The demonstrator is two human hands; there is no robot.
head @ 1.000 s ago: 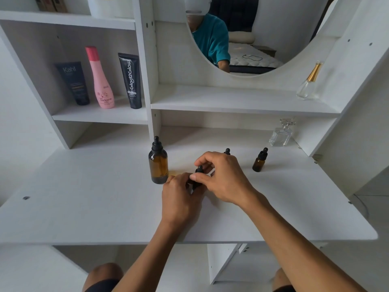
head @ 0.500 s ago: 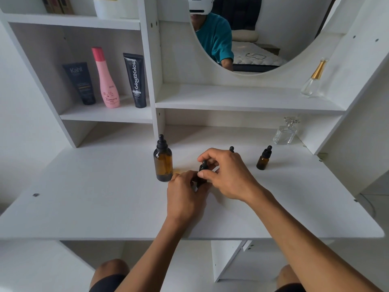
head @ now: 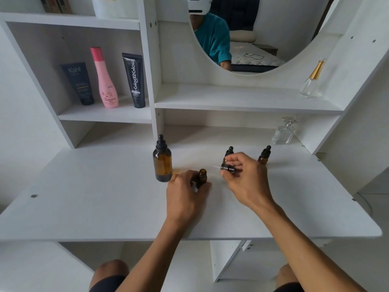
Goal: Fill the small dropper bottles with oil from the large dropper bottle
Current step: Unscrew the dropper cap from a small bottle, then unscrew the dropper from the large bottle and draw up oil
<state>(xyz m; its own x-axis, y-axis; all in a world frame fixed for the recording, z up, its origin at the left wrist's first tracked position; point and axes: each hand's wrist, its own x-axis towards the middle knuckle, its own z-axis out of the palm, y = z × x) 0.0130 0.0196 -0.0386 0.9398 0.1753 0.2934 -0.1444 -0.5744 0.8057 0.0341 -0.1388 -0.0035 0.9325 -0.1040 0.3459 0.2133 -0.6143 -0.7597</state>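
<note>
a: since the small dropper bottle (head: pixel 202 177) stands open on the desk (head: pixel 84 203), near the middle, which step is this?

b: i judge it is the opening step. the left hand (head: pixel 186 194) grips the body of this bottle, fingers curled around it. the right hand (head: pixel 245 178) pinches its dropper cap (head: pixel 228 168) just to the right, with the glass pipette pointing left.

a: and the oil?

b: the large dropper bottle (head: pixel 162 163) is just left of the left hand, upright and with its cap on. two other small bottles (head: pixel 264 155) stand farther, behind the right hand, both capped.

a: what does the next move need?

b: probably to lay the cap down, then open the large bottle and draw oil. the open mouth is narrow, so the left hand should keep it steady.
</note>
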